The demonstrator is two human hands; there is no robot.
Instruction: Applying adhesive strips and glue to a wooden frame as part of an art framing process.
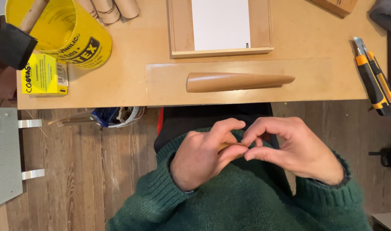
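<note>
Fingers [229, 150] of my left hand [202, 156] and right hand [291, 149] pinch a small tan piece [224, 146] | step, I judge: fine fingertip shaping over the lap | tapered brown paper cone [238, 81] lies on the desk [118, 81] | next calls for steady, light pressure

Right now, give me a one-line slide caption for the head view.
Left hand and right hand pinch a small tan piece below a workbench holding a rolled brown cone.

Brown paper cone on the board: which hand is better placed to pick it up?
Right, marginally. The cone points right, and the right hand sits under that end; the left hand pinches a small tan piece. Both are apart from it.
</note>
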